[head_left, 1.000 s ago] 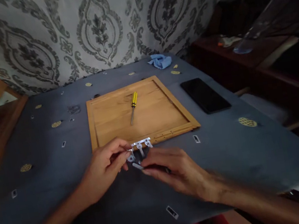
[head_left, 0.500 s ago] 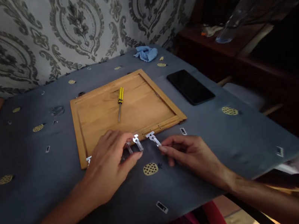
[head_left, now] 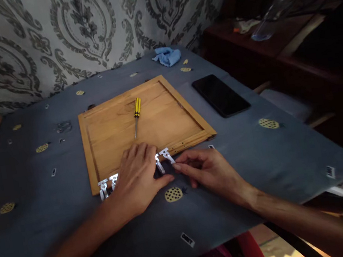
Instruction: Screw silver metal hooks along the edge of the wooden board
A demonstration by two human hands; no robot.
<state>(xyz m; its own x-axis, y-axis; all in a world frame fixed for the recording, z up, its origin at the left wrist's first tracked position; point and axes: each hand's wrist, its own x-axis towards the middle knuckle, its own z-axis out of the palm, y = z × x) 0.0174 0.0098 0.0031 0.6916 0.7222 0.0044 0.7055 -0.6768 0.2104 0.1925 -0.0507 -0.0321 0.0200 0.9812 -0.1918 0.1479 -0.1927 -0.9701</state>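
Note:
A framed wooden panel (head_left: 120,132) lies on the table, with several shiny metal hinges (head_left: 103,187) along its front edge. My left hand (head_left: 137,179) rests over that edge, fingers stretched forward and thumb apart, hiding part of the row. In my right hand (head_left: 206,166), thumb and fingers pinch the lower arm of a T-shaped metal hinge (head_left: 166,155), whose flat top meets the panel's edge beside my left hand. A yellow-and-black screwdriver (head_left: 137,112) lies on the panel, its tip toward me.
A black phone (head_left: 221,95) lies right of the panel. Behind it sits a crumpled blue cloth (head_left: 167,56). Scissors (head_left: 63,127) rest at the left on the grey tablecloth (head_left: 75,222). A patterned wall (head_left: 83,25) borders the table's far side.
My left hand has shifted right along the panel's front edge, uncovering hinges at the left. The hinge in my right hand has moved slightly left and up, against the edge.

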